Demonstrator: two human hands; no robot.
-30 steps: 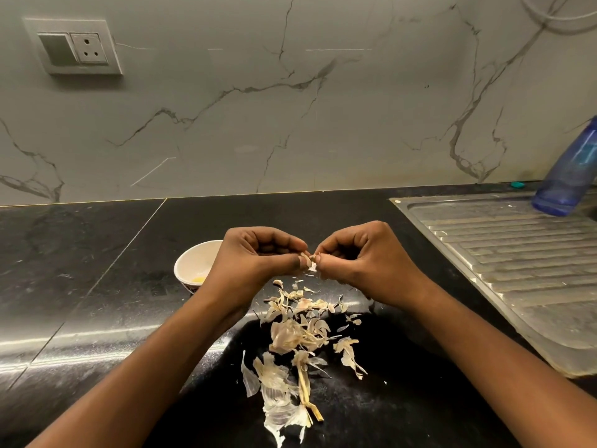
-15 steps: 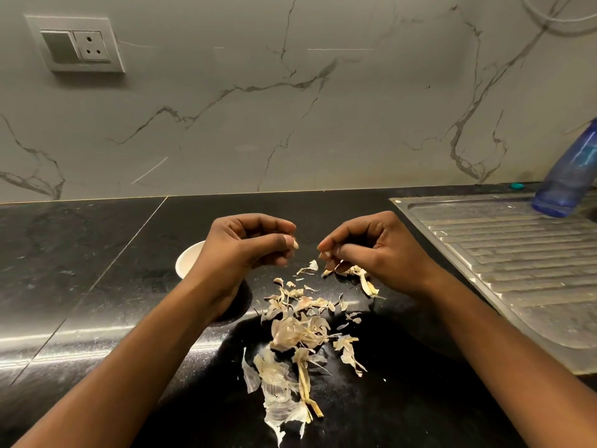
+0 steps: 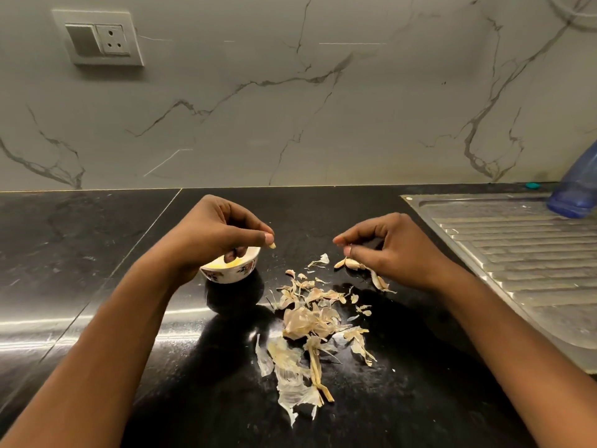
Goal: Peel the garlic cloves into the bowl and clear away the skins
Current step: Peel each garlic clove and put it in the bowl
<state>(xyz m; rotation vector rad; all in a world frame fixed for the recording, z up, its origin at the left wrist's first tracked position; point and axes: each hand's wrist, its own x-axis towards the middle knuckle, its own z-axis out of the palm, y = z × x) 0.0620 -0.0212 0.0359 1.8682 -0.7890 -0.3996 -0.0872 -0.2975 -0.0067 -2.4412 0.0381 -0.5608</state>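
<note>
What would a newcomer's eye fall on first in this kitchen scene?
The pale pile of garlic skins scattered on the black counter, between the two forearms, stands out first. Next comes the left hand pinching a small pale clove by the rim of the white bowl, with the right hand over a few loose skins near the steel drainboard.

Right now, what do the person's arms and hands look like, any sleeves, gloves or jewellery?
The left forearm and right forearm are bare to the frame's edge, no sleeves in view. The left hand and right hand wear no gloves, and no ring, watch or bracelet shows.
</note>
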